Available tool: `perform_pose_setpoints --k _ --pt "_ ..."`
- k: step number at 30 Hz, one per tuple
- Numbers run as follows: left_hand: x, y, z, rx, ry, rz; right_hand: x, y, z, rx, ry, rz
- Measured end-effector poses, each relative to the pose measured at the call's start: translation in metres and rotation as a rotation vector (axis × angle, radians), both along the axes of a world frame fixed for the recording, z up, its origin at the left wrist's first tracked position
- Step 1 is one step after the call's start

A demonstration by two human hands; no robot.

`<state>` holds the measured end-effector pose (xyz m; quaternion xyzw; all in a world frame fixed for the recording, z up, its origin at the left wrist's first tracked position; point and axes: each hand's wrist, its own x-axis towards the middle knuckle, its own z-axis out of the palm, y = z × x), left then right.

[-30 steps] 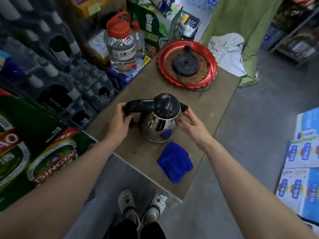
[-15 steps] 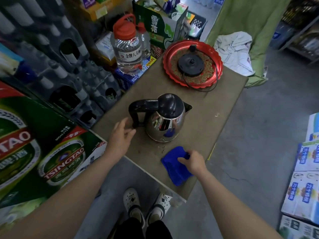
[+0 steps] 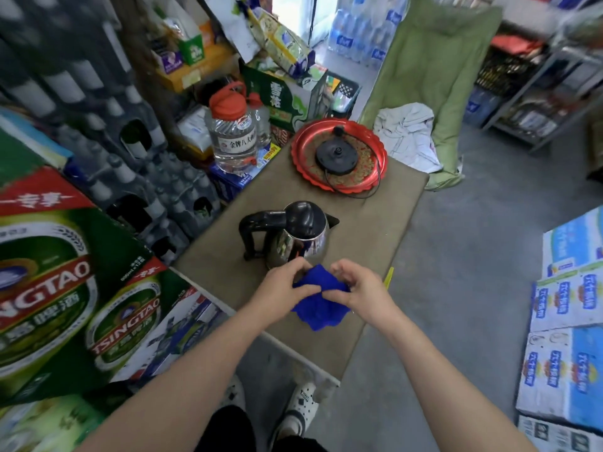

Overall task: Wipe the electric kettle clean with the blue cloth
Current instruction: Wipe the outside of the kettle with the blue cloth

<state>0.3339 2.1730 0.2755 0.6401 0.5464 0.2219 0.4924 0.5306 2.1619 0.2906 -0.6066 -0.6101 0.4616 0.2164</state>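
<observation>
The blue cloth (image 3: 321, 303) was partly covered by the left hand (image 3: 282, 290) and right hand (image 3: 360, 290) (fingers curled over its top edge); the kettle's (image 3: 300, 243) base, beyond the fingertips, was hidden.

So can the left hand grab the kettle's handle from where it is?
Probably yes. The handle sticks out to the left with nothing around it, but the left hand is holding the blue cloth and would need to let go first.

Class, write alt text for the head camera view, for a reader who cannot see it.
Both hands, left hand and right hand, hold a blue cloth above a brown table, just in front of a steel electric kettle. Behind it, the kettle's base sits on a red tray.
</observation>
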Motion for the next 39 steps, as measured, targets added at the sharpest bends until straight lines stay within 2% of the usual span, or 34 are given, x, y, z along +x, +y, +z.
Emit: perform_pose_setpoints --k 4,7,10,14,17,23,28,31,35,37,39 --pt "-0.014 0.008 0.009 0.005 -0.012 -0.028 -0.008 -0.005 0.006 -0.097 0.021 -0.034" --pt "-0.038 0.016 0.006 0.143 0.004 0.224 -0.021 -0.008 -0.001 -0.04 -0.06 -0.172" --pt "-0.064 0.039 0.002 0.198 0.151 0.397 -0.031 -0.011 -0.004 0.041 -0.057 -0.395" --pt "-0.082 0.086 -0.004 0.023 0.371 0.225 -0.032 -0.015 -0.009 0.081 -0.066 -0.611" --pt "-0.081 0.099 -0.017 0.003 0.347 0.199 -0.034 -0.017 -0.011 0.083 -0.031 -0.727" --pt "-0.084 0.067 -0.033 0.102 0.244 0.19 -0.045 -0.01 -0.019 0.191 -0.005 -0.937" --pt "-0.093 0.064 -0.054 0.19 0.164 0.166 -0.08 0.018 -0.061 0.348 0.005 -0.723" --pt "-0.089 0.06 -0.065 0.23 0.078 0.202 -0.096 0.024 -0.088 0.481 0.045 -0.725" --pt "-0.055 0.052 -0.071 0.306 -0.288 0.268 -0.091 0.036 -0.119 0.782 -0.035 -0.615" --pt "-0.041 0.057 -0.077 0.369 -0.393 0.352 -0.087 0.05 -0.13 0.943 -0.046 -0.495" --pt "-0.034 0.066 -0.082 0.403 -0.485 0.431 -0.086 0.056 -0.143 1.131 -0.228 -0.356"
